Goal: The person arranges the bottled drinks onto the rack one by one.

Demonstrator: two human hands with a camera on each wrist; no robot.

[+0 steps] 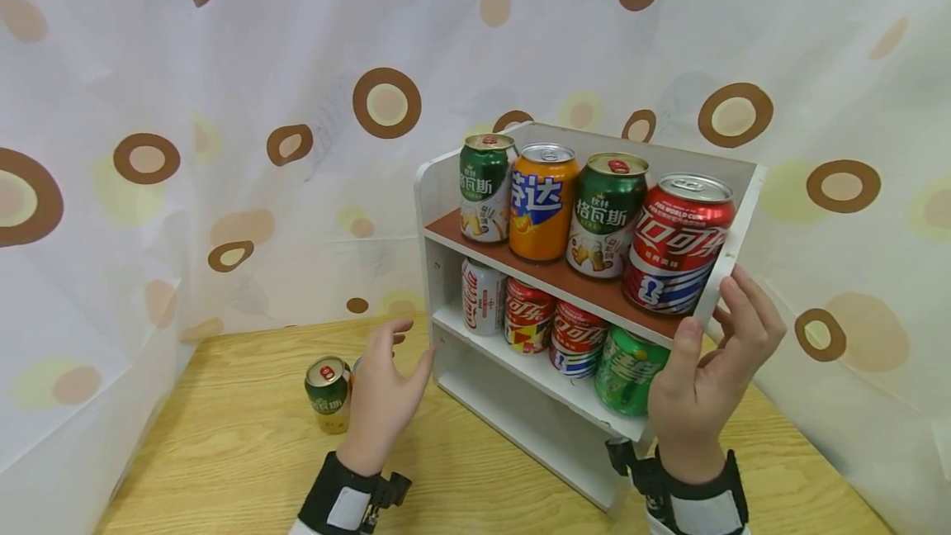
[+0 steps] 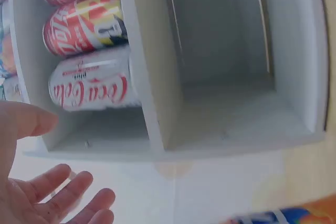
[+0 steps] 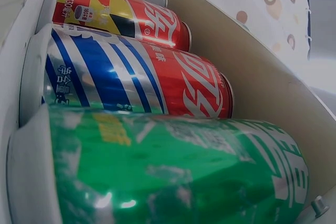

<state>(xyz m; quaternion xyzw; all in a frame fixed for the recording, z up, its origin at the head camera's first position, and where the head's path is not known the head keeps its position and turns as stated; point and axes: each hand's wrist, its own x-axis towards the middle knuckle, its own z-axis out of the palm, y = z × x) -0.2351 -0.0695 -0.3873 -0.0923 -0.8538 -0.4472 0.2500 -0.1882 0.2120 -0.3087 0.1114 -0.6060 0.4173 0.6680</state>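
Note:
A small white shelf rack [image 1: 535, 419] stands at an angle on the wooden table. Its brown top tier [image 1: 550, 271] carries two green-and-white cans, an orange Fanta can [image 1: 545, 203] and a red cola can [image 1: 679, 246]. Below are a silver Coca-Cola can [image 1: 481, 297], two red cola cans and a green can [image 1: 630, 370]. My left hand [image 1: 382, 403], fingers spread and holding nothing, is by the rack's left front edge. My right hand [image 1: 713, 386] is at its right side panel, fingertips against the outer face and thumb near the front edge.
Left of my left hand, a green-and-gold can [image 1: 328, 395] stands on the table [image 1: 223, 436], with another can partly hidden behind the hand. The rack's bottom compartment [image 2: 226, 93] holds no cans. A patterned curtain [image 1: 297, 64] hangs close behind the rack.

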